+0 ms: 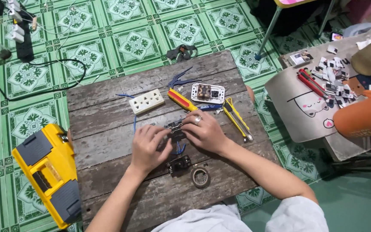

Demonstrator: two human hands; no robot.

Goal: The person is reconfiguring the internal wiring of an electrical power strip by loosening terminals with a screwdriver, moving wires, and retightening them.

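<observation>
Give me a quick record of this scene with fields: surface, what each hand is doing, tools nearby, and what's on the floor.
Surface: wooden board on green tiled floor
Left hand: on a small dark electrical part with blue wires
Right hand: on the same part, ring on one finger
Nearby on board: white socket block, yellow screwdriver, utility knife, pliers, tape roll
Floor: yellow toolbox

On the wooden board lie one white socket strip, one white switch plate, one yellow-handled screwdriver, one yellow utility knife, one pair of blue-handled pliers and one tape roll. Two hands work there. Dark switch modules number perhaps two. One yellow toolbox sits beside the board's left edge.
</observation>
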